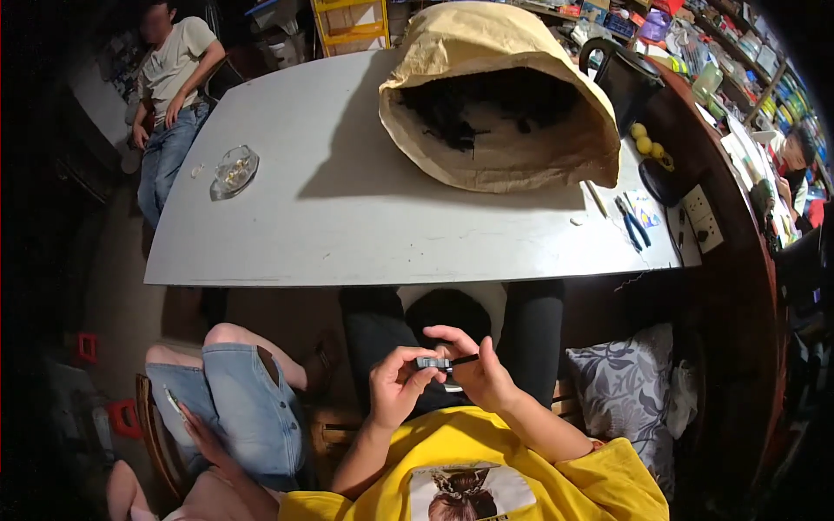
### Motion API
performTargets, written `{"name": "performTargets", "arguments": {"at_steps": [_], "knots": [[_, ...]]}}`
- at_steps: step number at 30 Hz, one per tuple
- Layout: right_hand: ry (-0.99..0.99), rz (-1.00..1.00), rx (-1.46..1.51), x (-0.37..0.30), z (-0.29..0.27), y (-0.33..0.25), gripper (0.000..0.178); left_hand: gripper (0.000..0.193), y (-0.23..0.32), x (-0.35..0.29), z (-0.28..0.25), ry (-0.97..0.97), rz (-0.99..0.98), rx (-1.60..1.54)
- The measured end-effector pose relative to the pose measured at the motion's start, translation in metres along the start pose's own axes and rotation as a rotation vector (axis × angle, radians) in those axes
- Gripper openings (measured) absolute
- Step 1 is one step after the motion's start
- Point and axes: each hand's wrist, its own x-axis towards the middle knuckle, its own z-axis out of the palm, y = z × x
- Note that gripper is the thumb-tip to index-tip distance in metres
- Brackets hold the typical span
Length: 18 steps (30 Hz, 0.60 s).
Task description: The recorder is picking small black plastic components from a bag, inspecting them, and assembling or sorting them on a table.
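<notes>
Above my lap, in front of the table's near edge, my left hand pinches a small grey and black part between thumb and fingers. A thin black end of the part reaches across to my right hand. There it lies by the raised thumb, with the index finger stretched out above it. The part's exact kind is too small to make out. On the table a large brown paper sack lies on its side, its mouth towards me. Several small black pieces show inside it.
The white table carries a glass ashtray, blue-handled pliers, a black kettle, yellow fruit and a socket strip. One person sits close at my left, others farther off. A patterned cushion is at my right.
</notes>
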Motion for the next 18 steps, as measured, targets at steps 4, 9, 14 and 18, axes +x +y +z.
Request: {"name": "performTargets", "arguments": {"at_steps": [4, 9, 14, 18], "knots": [[0.036, 0.028, 0.107, -0.003, 0.000, 0.005, 0.069, 0.015, -0.001, 0.001, 0.001, -0.016, -0.017, 0.014], [0.152, 0.031, -0.162, -0.005, -0.003, 0.003, 0.042, 0.017, -0.002, 0.001, 0.007, -0.058, -0.094, 0.089], [0.391, -0.177, -0.467, -0.006, -0.002, -0.001, 0.024, 0.015, -0.011, 0.008, 0.024, -0.037, -0.141, 0.144], [0.523, -0.380, -0.995, -0.004, -0.010, 0.014, 0.021, 0.013, -0.016, 0.007, 0.035, -0.012, -0.221, 0.010]]}}
